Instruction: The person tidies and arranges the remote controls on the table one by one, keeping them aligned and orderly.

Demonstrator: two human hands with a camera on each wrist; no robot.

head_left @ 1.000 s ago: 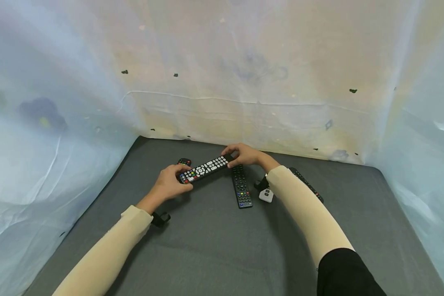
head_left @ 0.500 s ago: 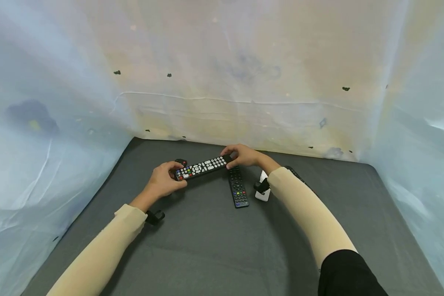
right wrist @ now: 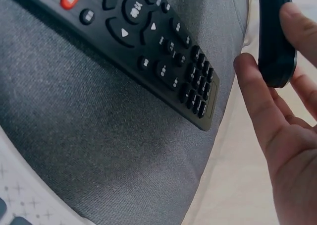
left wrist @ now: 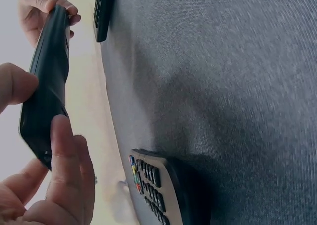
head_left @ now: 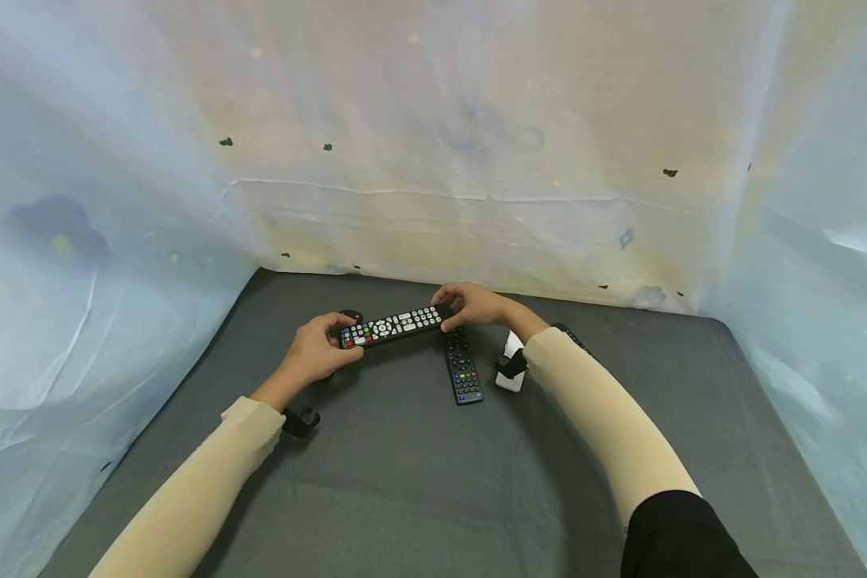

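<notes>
Between both hands [head_left: 311,353] [head_left: 477,303], a remote [head_left: 392,326] shows no readable brand.

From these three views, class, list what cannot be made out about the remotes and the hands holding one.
- Small remote: head view, mostly hidden behind the left hand.
- White remote: head view, partly covered by the right sleeve.
- Held remote: wrist views show only its back and edge, buttons hidden.
- Button labels: too small in the head view.
</notes>
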